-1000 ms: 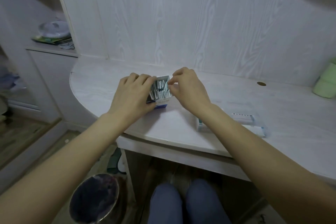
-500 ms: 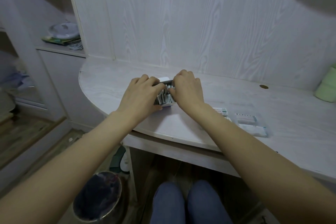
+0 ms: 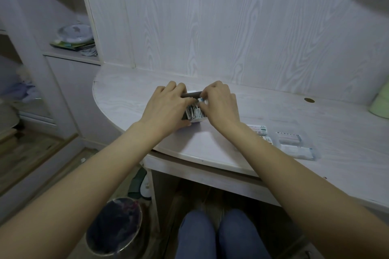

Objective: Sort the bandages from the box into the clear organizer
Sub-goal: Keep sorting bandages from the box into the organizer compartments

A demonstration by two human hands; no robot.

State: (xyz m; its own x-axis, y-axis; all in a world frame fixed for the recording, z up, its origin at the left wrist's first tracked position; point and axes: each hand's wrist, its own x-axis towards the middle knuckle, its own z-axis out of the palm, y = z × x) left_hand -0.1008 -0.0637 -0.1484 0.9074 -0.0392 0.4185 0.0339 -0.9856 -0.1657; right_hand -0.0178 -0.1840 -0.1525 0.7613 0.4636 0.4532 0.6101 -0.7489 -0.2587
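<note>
A small open box (image 3: 194,119) packed with upright wrapped bandages (image 3: 194,112) sits on the white desk (image 3: 210,143), between both hands. My left hand (image 3: 166,107) wraps round the box's left side and holds it. My right hand (image 3: 219,105) has its fingertips curled into the top of the box, pinching bandages there. The clear organizer (image 3: 294,143) lies flat on the desk to the right, behind my right forearm, with a few wrapped bandages (image 3: 289,138) in its compartments.
A pale green object (image 3: 380,103) stands at the desk's far right edge. A round hole cover (image 3: 309,100) marks the desk near the back wall. A bin (image 3: 114,227) stands on the floor under the left forearm. A shelf (image 3: 73,42) with a plate lies left.
My right hand moved from the box's right rim onto its top and its fingers now dig among the bandages. The left hand keeps its hold on the box.
</note>
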